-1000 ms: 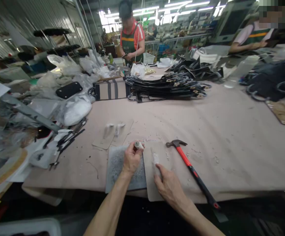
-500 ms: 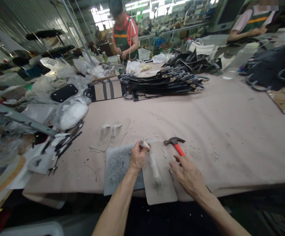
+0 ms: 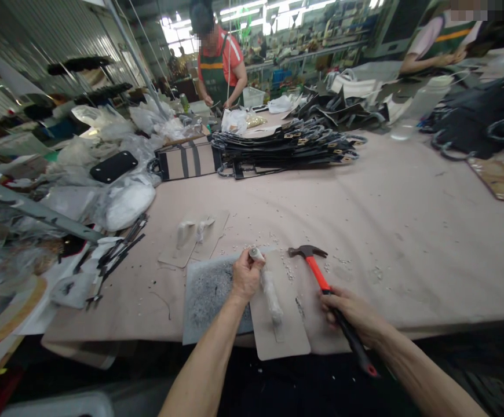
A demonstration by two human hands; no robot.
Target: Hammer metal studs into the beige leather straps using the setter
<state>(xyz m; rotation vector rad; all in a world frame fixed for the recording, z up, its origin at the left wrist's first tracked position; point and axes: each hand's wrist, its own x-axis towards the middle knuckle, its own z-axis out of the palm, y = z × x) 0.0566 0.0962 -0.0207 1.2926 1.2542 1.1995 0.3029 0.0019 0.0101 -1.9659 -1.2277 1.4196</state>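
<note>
My left hand (image 3: 246, 276) is closed around a short whitish cylinder (image 3: 256, 253), its round end facing up; its exact kind I cannot make out. It stands over the top edge of a beige panel (image 3: 293, 336) that carries a plastic-wrapped strip or handle (image 3: 271, 298). Under the panel's left side lies a grey, speckled board (image 3: 211, 301). My right hand (image 3: 351, 313) grips the black handle of a claw hammer (image 3: 317, 272), whose dark head points away from me, low over the table. Farther left rest two beige pieces with plastic-wrapped handles (image 3: 194, 234).
Behind is a pile of black bag parts (image 3: 287, 147) beside a beige-and-black bag piece (image 3: 189, 157). Plastic bags (image 3: 130, 200) crowd the left, by a metal post (image 3: 39, 208). A bottle (image 3: 423, 107) stands at the right. Two people work across the table (image 3: 408, 231). Small bits are scattered about.
My right hand has moved right and toward me and closed on the hammer's handle, where before its fingers were over it. The left hand keeps its place with the whitish cylinder.
</note>
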